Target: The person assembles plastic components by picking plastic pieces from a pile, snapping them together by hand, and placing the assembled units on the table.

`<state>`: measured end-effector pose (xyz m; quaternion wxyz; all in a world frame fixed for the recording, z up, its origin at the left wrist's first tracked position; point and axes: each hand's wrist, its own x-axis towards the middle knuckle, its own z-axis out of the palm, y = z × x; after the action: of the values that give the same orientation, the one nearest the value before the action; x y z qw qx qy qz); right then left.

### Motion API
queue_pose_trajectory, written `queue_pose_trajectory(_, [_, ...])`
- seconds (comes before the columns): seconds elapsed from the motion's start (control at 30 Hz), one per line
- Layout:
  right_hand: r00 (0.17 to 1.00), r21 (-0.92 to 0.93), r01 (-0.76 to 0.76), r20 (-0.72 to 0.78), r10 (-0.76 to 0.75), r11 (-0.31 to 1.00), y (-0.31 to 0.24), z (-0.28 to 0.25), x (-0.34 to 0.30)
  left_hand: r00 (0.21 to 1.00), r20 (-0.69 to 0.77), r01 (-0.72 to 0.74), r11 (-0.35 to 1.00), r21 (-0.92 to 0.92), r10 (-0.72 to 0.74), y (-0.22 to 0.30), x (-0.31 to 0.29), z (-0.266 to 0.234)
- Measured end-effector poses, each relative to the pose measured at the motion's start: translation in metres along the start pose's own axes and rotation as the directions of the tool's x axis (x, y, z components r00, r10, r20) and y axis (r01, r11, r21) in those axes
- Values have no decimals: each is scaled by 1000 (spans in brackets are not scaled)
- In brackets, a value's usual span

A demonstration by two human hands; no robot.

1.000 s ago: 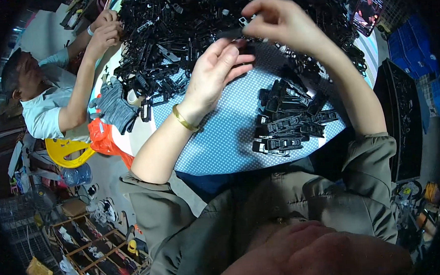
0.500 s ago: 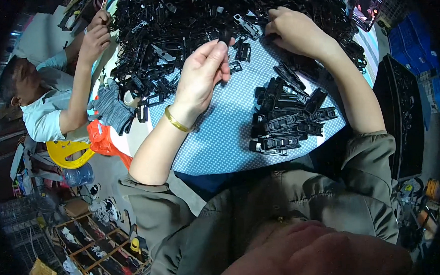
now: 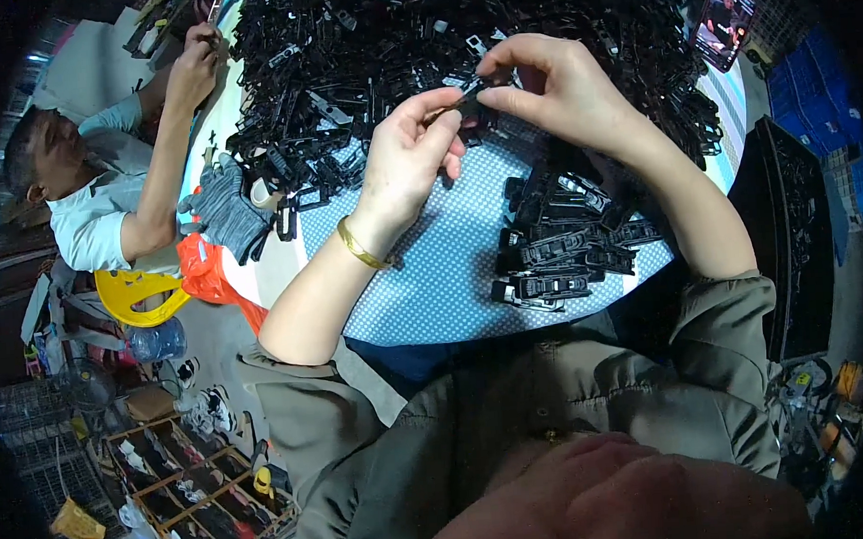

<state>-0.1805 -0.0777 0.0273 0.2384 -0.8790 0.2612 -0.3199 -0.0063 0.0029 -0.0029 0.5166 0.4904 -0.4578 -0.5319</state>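
Note:
My left hand (image 3: 401,159), a gold bangle on its wrist, pinches a small black plastic part (image 3: 468,94) over the near edge of a heap. My right hand (image 3: 569,91) has its thumb and forefinger curved round the part's other end, so the two hands meet at it. Its exact shape is partly hidden by fingers. Beyond both hands spreads a big heap of black plastic parts (image 3: 381,43), some with silvery metal strips. Closer to me, below my right forearm, lies a pile of similar long black parts (image 3: 557,248) on the blue dotted tablecloth (image 3: 413,290).
A grey glove (image 3: 222,210), a tape roll (image 3: 263,192) and an orange bag (image 3: 202,267) sit at the table's left. Another person (image 3: 106,204) is beside them, near a yellow stool (image 3: 140,302). A phone (image 3: 724,22) stands far right; blue crates (image 3: 812,84) are beyond.
My right hand has come left from the heap's right side to meet my left hand at the black part. My left hand has stayed nearly in place.

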Motion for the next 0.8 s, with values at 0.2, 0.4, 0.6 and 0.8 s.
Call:
queue_pose_trajectory(0.2, [984, 204, -173, -3, 177, 964, 4, -5, 4, 999, -25, -23, 1000, 19, 24, 4, -1, 4])
queue_pose_trajectory(0.4, [964, 436, -249, 197, 179, 865, 5, 8, 1, 1000, -1, 18, 979, -205, -18, -2, 4, 2])
queue_pose_trajectory(0.6, [998, -24, 69, -8, -69, 997, 4, 15, -5, 999, -15, 35, 987, -159, -37, -1, 2, 3])
queue_pose_trajectory(0.8, [981, -264, 175, -38, -191, 949, -4, 11, -7, 998, -45, 28, 990, -137, -35, -1, 0, 5])
